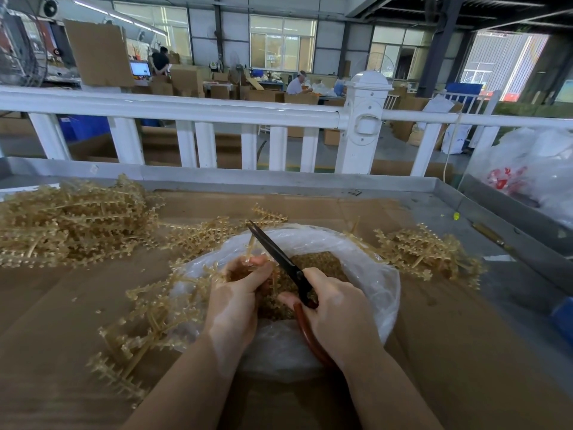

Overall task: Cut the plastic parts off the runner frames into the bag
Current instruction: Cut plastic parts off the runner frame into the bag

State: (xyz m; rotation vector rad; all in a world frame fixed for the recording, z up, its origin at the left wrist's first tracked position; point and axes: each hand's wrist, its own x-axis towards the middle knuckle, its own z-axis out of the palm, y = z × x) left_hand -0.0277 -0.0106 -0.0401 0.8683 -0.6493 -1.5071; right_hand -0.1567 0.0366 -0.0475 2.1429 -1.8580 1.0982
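The fingers [248, 276] of the left hand [232, 305] curl around a runner frame [161, 308] over the open plastic bag [366, 271]. The right hand [335, 311] grips scissors [279, 259], blades nearly closed. More frames [74, 218] lie farther on the desk [449, 352].

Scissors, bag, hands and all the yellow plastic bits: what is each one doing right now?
Scissors: blades nearly shut, pointing up over the bag.
Bag: open, cut parts inside.
Right hand: grips the scissors' handle.
Left hand: holds a runner frame at the bag's mouth.
Left pile: heaped, untouched.
Right pile: heaped, untouched.
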